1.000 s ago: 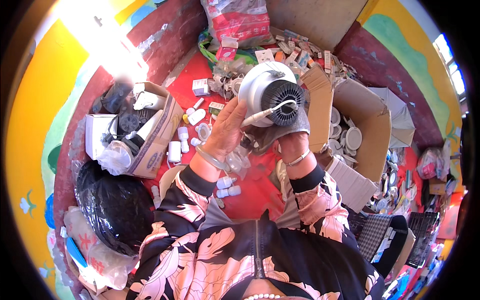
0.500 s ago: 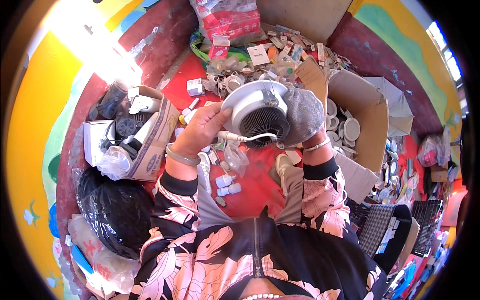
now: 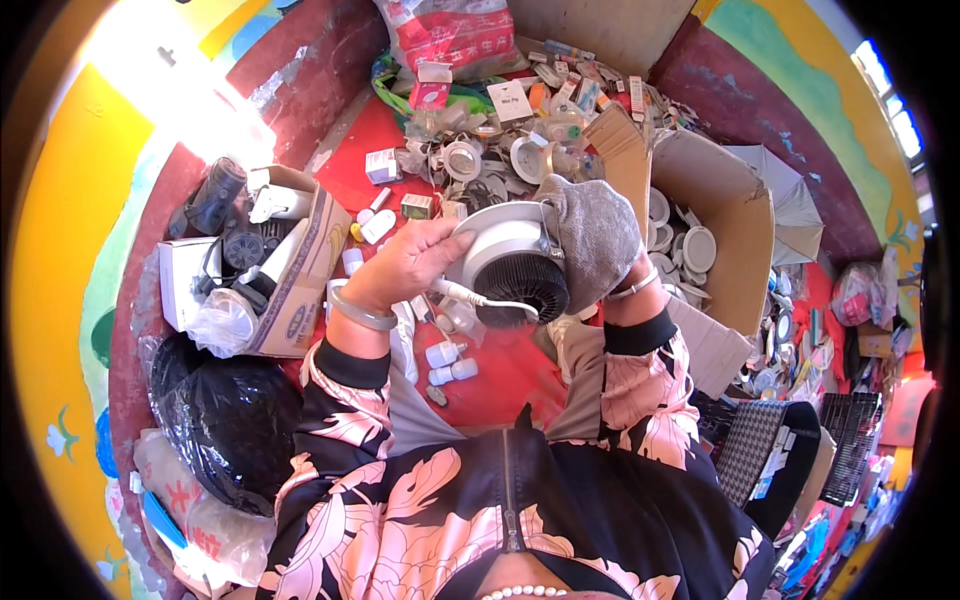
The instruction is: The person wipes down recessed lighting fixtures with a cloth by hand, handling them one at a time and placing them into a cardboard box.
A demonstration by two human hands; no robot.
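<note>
Gripping a round white lamp fitting [image 3: 510, 268] with a black finned back, the bare left hand [image 3: 408, 262] curls fingers around its rim. The gloved right hand [image 3: 592, 235] clasps its opposite side, above the red floor [image 3: 500, 375].

This looks like a small sorting or salvage workshop for lamp parts, set up on a floor [image 3: 500, 375] covered in red. A heap of loose lamp fittings and small packets [image 3: 500, 120] lies along the far edge of the floor. An open cardboard box [image 3: 735, 235] at the right holds round white lamp discs, and another carton [image 3: 300, 270] at the left holds black and white parts. A stuffed black plastic bag [image 3: 225, 420] sits near the left edge, and brightly painted walls [image 3: 60, 260] enclose the spot.
</note>
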